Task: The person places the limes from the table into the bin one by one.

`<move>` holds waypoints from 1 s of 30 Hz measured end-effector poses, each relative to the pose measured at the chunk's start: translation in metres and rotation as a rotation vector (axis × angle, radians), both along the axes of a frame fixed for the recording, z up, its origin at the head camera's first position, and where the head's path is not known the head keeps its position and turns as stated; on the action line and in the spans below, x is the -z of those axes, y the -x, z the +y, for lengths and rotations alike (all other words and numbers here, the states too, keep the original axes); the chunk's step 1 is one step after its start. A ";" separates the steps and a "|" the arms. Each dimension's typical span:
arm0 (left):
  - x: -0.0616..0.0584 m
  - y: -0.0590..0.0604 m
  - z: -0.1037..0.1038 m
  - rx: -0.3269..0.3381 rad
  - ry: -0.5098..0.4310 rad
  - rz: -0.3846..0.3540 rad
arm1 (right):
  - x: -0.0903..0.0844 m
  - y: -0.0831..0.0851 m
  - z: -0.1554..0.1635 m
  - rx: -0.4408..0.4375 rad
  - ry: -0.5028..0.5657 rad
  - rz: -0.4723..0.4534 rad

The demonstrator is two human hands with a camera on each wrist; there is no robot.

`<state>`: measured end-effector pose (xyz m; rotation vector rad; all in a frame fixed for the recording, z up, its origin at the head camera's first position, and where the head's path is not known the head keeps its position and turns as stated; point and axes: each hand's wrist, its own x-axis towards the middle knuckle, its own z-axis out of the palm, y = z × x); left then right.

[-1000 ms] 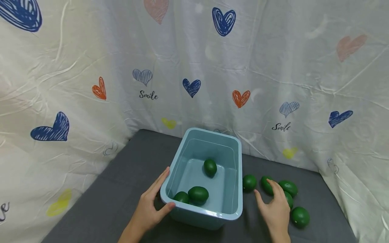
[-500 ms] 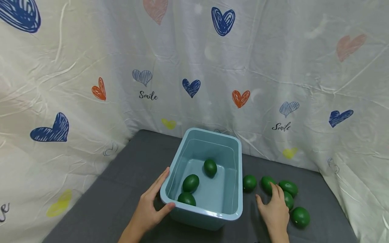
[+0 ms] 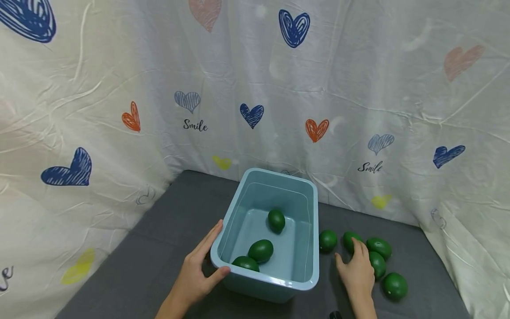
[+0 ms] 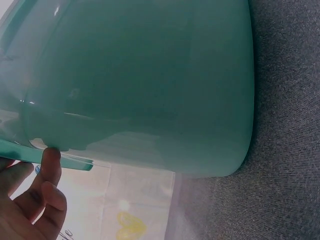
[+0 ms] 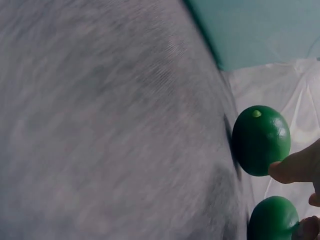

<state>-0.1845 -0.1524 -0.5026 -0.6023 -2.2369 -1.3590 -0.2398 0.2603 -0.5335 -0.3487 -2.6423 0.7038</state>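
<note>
Head view: left hand (image 3: 195, 277) grips light blue plastic bin (image 3: 312, 248); right hand (image 3: 358, 274), fingers relaxed, should curl fully round the round green fruit (image 3: 349, 241).

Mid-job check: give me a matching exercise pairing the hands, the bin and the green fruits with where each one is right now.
Things:
1. left hand
2. right hand
3. blue bin
4. five green fruits

Places:
A. on the grey mat, right of the bin
B. gripping the bin's near left corner
C. holding three green fruits inside
D. reaching among the loose fruits, fingertips at one of them

Pairs: 1-B, 2-D, 3-C, 4-A
</note>
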 end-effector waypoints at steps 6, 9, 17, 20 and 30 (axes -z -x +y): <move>0.000 0.000 0.000 -0.006 0.005 -0.001 | 0.005 0.007 0.002 0.058 0.113 0.053; 0.001 0.000 0.000 -0.002 0.003 0.000 | 0.007 0.010 0.004 0.094 0.171 0.047; 0.000 0.000 0.000 0.006 -0.005 0.004 | 0.014 0.020 0.014 0.126 0.265 0.008; 0.000 0.000 0.000 0.005 -0.004 0.003 | 0.017 0.022 0.014 0.107 0.261 0.050; 0.001 0.000 -0.001 0.002 0.001 0.002 | 0.024 0.022 0.009 0.126 0.320 0.121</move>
